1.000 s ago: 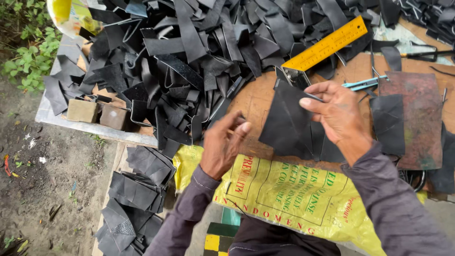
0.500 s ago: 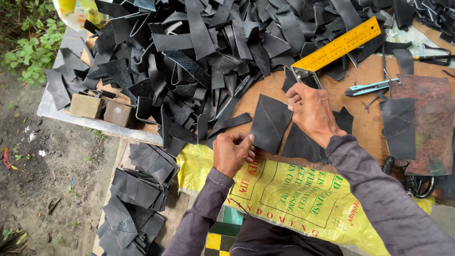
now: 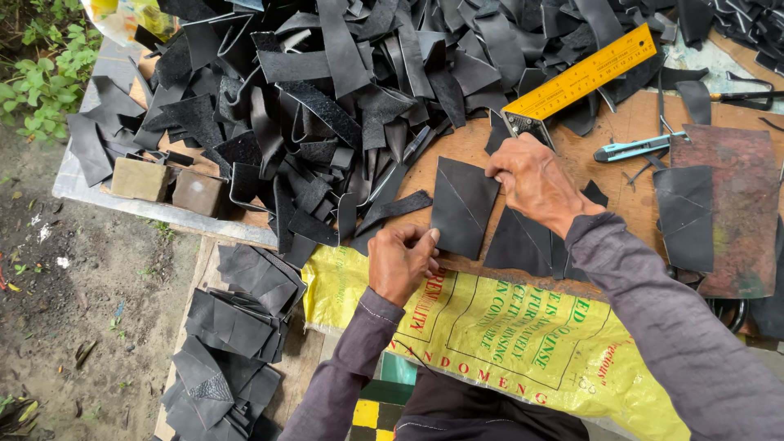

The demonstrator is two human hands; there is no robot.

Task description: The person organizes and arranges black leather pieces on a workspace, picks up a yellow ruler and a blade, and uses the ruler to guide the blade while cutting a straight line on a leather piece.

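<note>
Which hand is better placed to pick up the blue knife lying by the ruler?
Probably the right hand: it is fisted at the ruler, nearer the blue knife. The left hand pinches the black sheet at the near edge.

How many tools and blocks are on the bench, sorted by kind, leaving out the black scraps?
Yellow ruler: 1
Blue knife: 1
Shears, under the right hand: 1
Small blocks: 2
Total: 5
</note>
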